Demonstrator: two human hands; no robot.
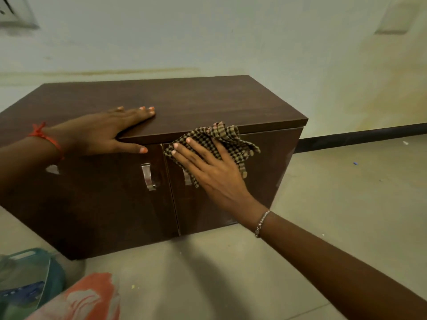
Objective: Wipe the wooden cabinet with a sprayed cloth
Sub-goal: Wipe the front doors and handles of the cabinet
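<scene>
Now our right hand (208,168) presses the cloth (231,140), fingers straight, at the top edge of the right door (265,174); our left hand (104,132) rests flat atop the cabinet (208,98), which runs left-right.

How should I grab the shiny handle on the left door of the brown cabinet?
Grip the lower end of the shiny silver metal strip handle on the left door of the dark brown wooden cabinet, coming from the front. The strip stands upright and its bottom seems to curl away from the door, so fingers can probably hook under there.
</scene>
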